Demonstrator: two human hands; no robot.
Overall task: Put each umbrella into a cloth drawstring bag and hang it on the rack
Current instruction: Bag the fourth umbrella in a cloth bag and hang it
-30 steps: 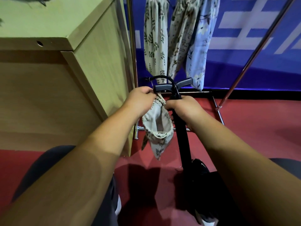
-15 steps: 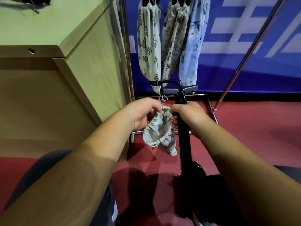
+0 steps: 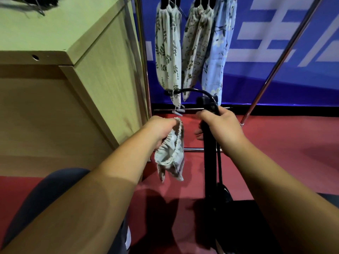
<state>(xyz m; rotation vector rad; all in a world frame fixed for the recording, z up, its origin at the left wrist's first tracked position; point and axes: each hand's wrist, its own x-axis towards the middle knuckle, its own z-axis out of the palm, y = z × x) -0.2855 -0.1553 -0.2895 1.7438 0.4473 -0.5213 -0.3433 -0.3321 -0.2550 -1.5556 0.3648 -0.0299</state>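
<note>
While the black umbrella (image 3: 210, 162) stands upright on the red floor (image 3: 284, 153), its lower end is lost in shadow and its handle partly hidden behind the right hand (image 3: 222, 129), whose fingers wrap its shaft. Just beside it, the left hand (image 3: 161, 130) clutches a crumpled leaf-print bag (image 3: 171, 154). Three filled bags (image 3: 167, 52) hang on the rack (image 3: 145, 70) beyond.

The left hand (image 3: 161, 131) is clutching a bunched leaf-print cloth bag (image 3: 171, 154) by its gathered mouth, letting it dangle above the red floor (image 3: 284, 147). The right hand (image 3: 222, 131) is wrapping around a black umbrella (image 3: 210, 162) standing upright just beside it. Three filled bags (image 3: 168, 52) are hanging on the metal rack (image 3: 143, 52) beyond, next to a wooden cabinet (image 3: 102, 70).
</note>
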